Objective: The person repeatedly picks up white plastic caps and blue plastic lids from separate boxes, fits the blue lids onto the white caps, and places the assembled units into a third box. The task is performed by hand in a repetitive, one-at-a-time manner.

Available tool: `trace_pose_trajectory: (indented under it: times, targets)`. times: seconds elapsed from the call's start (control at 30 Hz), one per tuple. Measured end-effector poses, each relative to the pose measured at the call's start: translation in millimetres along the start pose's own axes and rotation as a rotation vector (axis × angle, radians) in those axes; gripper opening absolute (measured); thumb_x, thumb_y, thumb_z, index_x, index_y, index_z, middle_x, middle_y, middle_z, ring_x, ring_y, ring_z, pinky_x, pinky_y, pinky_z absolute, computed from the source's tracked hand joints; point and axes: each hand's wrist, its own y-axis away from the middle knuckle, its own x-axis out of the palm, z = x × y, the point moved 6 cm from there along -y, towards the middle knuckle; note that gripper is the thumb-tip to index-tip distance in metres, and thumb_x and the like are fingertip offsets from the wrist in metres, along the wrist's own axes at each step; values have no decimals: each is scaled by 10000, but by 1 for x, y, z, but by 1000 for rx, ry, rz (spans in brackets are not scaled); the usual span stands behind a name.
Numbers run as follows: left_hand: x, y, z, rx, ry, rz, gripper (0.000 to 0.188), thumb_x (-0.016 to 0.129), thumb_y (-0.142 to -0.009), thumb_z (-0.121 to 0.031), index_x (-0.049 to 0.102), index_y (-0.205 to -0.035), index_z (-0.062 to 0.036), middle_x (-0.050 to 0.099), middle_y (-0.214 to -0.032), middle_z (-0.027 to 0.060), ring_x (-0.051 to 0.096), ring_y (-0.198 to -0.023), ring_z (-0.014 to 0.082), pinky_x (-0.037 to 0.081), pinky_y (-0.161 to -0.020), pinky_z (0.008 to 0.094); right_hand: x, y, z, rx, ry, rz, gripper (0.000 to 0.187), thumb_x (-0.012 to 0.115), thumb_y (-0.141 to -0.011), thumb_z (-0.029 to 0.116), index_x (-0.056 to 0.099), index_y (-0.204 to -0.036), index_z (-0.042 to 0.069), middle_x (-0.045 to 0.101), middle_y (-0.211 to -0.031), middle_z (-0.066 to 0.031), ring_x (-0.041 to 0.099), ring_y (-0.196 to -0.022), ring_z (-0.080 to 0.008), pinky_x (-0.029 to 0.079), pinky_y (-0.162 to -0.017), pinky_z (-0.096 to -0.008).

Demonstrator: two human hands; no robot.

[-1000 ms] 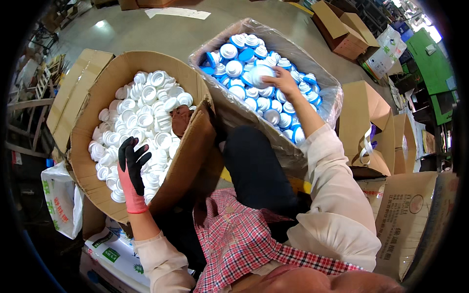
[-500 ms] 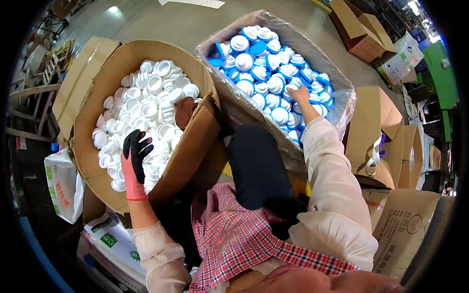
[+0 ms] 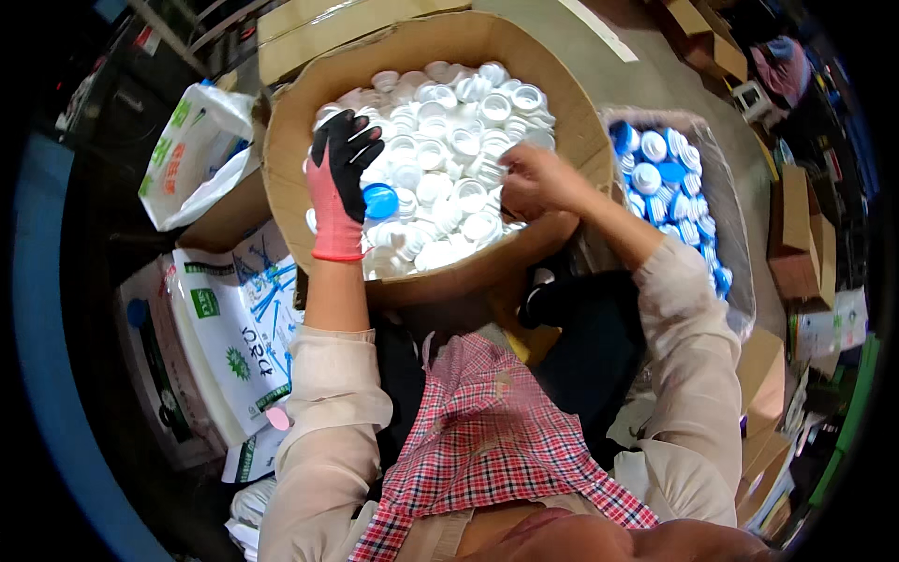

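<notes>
My left hand [image 3: 341, 187], in a pink glove with black fingers, is over the white plastic caps [image 3: 433, 155] in a large cardboard box [image 3: 426, 36]. Its fingers are loosely curved and apart. Right beside the thumb side of that hand is a blue cap [image 3: 380, 200]; whether the thumb touches it is unclear. My bare right hand [image 3: 543, 180] reaches over the box's right side. Its fingers are bent together near the caps, and anything between them is hidden by the hand and by blur.
To the right stands a plastic-lined box [image 3: 733, 220] of blue-and-white caps [image 3: 670, 178]. A white plastic bag [image 3: 201, 155] is at the left, above a printed white sack [image 3: 245, 328]. Several cardboard boxes [image 3: 798, 239] line the right side.
My right hand has left the blue-and-white caps and come over the white-cap box. The view has turned, so both boxes sit farther right. A blue cap now shows by my left hand.
</notes>
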Motion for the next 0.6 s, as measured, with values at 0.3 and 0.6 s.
trace_pose_trajectory:
  times: [0.3,0.6]
  targets:
    - [-29,3,-24,58,137,-75,365,502,-967,-265,519,-1211,6,627,-1068,155,676,-878,255,564,-752,331,247,-147,49,29,415,311,924,806,-674,318,314,-1440,164,416,-1367,-178,440,-1229,-403,454,-929,-547]
    - [-52,9,3,-332,277,-234,825,488,-840,-700,353,-1425,-134,376,-1435,130,406,-1285,335,350,-1001,593,90,-167,127,-260,-32,-40,886,833,-661,387,426,-1351,9,530,-1265,-236,528,-1168,-370,446,-968,-413]
